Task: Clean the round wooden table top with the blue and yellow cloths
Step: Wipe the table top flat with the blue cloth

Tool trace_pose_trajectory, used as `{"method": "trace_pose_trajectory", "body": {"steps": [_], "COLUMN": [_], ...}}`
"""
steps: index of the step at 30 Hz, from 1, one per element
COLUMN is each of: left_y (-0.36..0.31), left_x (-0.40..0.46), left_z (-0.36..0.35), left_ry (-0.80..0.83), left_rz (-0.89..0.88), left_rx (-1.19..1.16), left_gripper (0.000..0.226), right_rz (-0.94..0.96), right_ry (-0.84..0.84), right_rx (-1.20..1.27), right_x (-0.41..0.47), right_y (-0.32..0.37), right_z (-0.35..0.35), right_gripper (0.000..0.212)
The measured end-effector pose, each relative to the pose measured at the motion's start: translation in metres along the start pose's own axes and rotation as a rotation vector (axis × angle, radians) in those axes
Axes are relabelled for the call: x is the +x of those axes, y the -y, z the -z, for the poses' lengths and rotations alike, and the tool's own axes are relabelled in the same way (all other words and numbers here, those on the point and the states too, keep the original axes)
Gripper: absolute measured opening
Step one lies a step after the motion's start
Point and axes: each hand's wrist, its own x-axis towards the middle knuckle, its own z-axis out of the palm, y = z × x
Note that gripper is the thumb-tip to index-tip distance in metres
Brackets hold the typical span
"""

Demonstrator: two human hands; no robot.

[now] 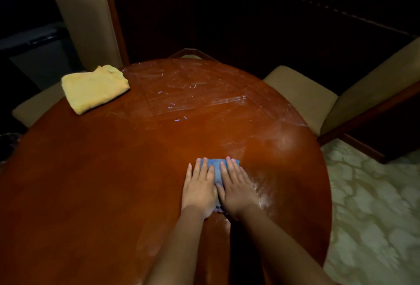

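The round wooden table top fills most of the view, with whitish streaks across its far half and near its right edge. A folded blue cloth lies on the table right of centre. My left hand and my right hand press flat on it side by side, fingers straight, covering most of the cloth. A folded yellow cloth lies at the table's far left edge, apart from both hands.
Three beige upholstered chairs surround the table: one at the far left, one at the right, and a chair back top just behind the far edge. Pale patterned carpet lies to the right. The room beyond is dark.
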Motion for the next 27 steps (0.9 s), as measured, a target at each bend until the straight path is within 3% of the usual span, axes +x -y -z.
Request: {"method": "trace_pose_trajectory", "body": {"steps": [5, 17, 23, 27], "left_y": [-0.008, -0.03, -0.029, -0.032], "left_x": [0.01, 0.145, 0.186, 0.174], "left_z": [-0.006, 0.023, 0.034, 0.038], "left_ry": [-0.051, -0.101, -0.075, -0.031], "left_rz": [-0.016, -0.011, -0.013, 0.002], "left_rx": [0.054, 0.106, 0.147, 0.144], "left_gripper": [0.059, 0.059, 0.059, 0.058], "right_rz": [-0.048, 0.003, 0.002, -0.012], "right_ry": [-0.019, -0.069, -0.057, -0.033], "right_rx": [0.001, -0.023, -0.037, -0.043], "right_x": [0.004, 0.112, 0.15, 0.143], "right_y": [-0.022, -0.092, -0.11, -0.108], "right_z": [0.007, 0.041, 0.052, 0.052], "right_gripper": [0.067, 0.084, 0.059, 0.06]}}
